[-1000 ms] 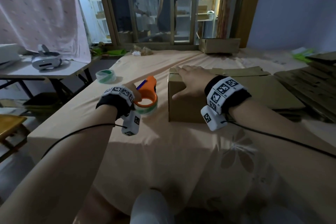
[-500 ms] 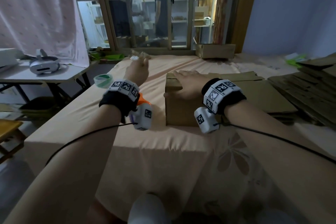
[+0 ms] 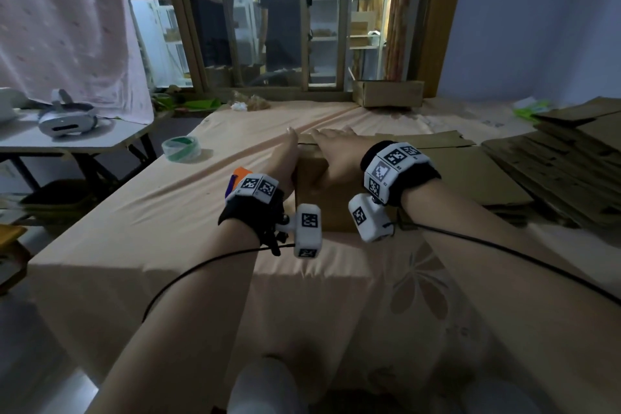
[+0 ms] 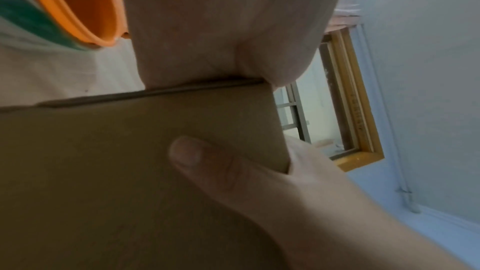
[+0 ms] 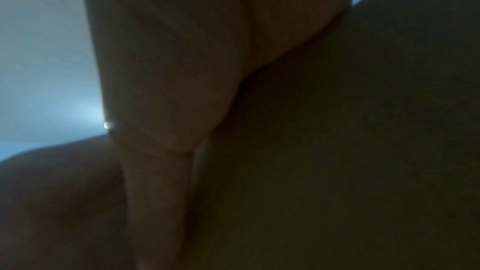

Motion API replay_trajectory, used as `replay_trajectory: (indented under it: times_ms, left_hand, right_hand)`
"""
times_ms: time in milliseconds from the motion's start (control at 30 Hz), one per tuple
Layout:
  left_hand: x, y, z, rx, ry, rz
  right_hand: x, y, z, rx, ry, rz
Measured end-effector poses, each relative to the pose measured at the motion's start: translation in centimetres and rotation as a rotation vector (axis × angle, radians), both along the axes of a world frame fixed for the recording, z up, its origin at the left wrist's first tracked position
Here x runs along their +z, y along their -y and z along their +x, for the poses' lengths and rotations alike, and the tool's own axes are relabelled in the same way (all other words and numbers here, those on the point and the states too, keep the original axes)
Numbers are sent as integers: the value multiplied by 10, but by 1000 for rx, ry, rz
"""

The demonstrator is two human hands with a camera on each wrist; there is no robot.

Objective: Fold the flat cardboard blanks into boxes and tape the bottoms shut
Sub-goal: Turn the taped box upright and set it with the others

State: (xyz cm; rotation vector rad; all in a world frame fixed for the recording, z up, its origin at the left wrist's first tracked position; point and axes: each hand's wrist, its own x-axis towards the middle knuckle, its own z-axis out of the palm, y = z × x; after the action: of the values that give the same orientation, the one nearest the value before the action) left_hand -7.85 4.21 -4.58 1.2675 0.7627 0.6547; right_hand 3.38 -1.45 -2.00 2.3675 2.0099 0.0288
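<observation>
A brown cardboard box point(image 3: 322, 208) stands on the peach-covered surface point(image 3: 188, 212) in the head view. My right hand point(image 3: 336, 153) lies flat on its top with the fingers straight, and its thumb point(image 4: 187, 155) lies against a side face. My left hand point(image 3: 289, 155) presses its palm point(image 4: 221, 28) against the box's left side point(image 4: 103, 171), fingers straight and pointing away from me. The orange tape dispenser point(image 3: 240, 174) lies just left of my left wrist, mostly hidden; its green-edged roll point(image 4: 31, 19) shows in the left wrist view. The right wrist view is dark.
A loose green tape roll point(image 3: 181, 148) sits at the far left of the surface. Flat cardboard blanks point(image 3: 564, 158) are piled at the right, with one blank point(image 3: 470, 175) behind the box. A folded box point(image 3: 386, 93) stands by the window. A side table point(image 3: 20, 141) holds a headset point(image 3: 65, 119).
My left hand let go of the tape dispenser, lifted forward, then came to the box's left side. The right hand stayed on top of the box.
</observation>
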Motion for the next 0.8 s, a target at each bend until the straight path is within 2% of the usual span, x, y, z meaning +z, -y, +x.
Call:
replay_trajectory:
  times_ms: [100, 167, 267, 333, 367, 400, 467, 567, 633, 733, 800]
  left_hand:
    - [-15, -2, -9, -54, -79, -50]
    - [-19, 4, -15, -57, -147, -16]
    - [-18, 10, -20, -34, -187, 37]
    - [-15, 1, -17, -2, -107, -46]
    - [-12, -5, -15, 8, -92, -89]
    - [-7, -7, -14, 17, -76, -97]
    - [5, -6, -13, -3, -70, -102]
    - [12, 0, -5, -51, -62, -117]
    - [12, 6, 0, -37, -73, -98]
    - [13, 8, 2, -6, -129, -47]
    - [15, 10, 1, -23, -173, -41]
  right_hand:
    - [3, 2, 0, 2, -113, 2]
    - [12, 9, 1, -14, -372, 56]
    - [31, 27, 8, -88, -849, 420]
    - [44, 40, 24, -245, -995, 706]
    - [46, 44, 36, -328, -982, 787]
    - [47, 50, 48, -405, -948, 805]
    - [36, 55, 69, -530, -955, 713]
    - [-8, 44, 90, -579, -1162, 518]
    - [-25, 42, 79, -592, -1280, 456]
    - [-19, 48, 56, -570, -1249, 502]
    - [-14, 50, 54, -555, -1186, 456]
